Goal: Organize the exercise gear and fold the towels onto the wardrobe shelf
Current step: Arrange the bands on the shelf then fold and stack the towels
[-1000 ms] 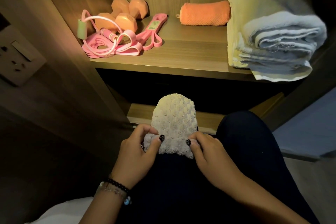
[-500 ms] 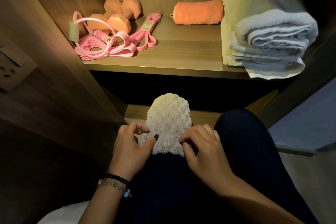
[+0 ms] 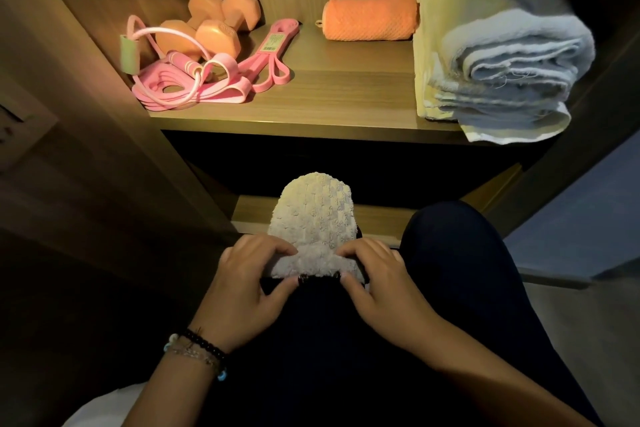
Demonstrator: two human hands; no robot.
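Nearest: both hands on the white towel [image 3: 317, 218], which lies over the left thigh with its far end hanging over the knee. Left hand [image 3: 247, 282] and right hand [image 3: 381, 282] each pinch the near edge, thumbs under, fingers [image 3: 277, 246] curled over the top.

Change: a second ago the thumbs were on top, holding a flat, frilly edge. Half a second ago the fingers came over it. Now that edge is turned onto itself, forming a short thick roll between the hands. The camera has also tipped slightly, so the shelf sits lower in view.

Read: this is a roll, not a flat fold, and only the first turn is in. Most of the towel is still unrolled toward the knee. It's not on the shelf yet.

Next out: a lower shelf [image 3: 381, 217] edge just past the knee, dark gap above it.

Far: the lit shelf [image 3: 329, 107]. At left, the gear is grouped: two orange dumbbells [image 3: 211, 29], with a pink rope [image 3: 162, 69] and pink bands [image 3: 273, 59] in front, touching. A rolled orange towel [image 3: 369, 19] is at the back centre. At right is a stack of folded towels [image 3: 502, 69], its bottom layer overhanging the front edge.

Judgement: gear looks done; the white towel seems the last piece. Free space is mid-shelf, between the bands and the stack. Loose pile fabric, so the roll may spring open if released early.
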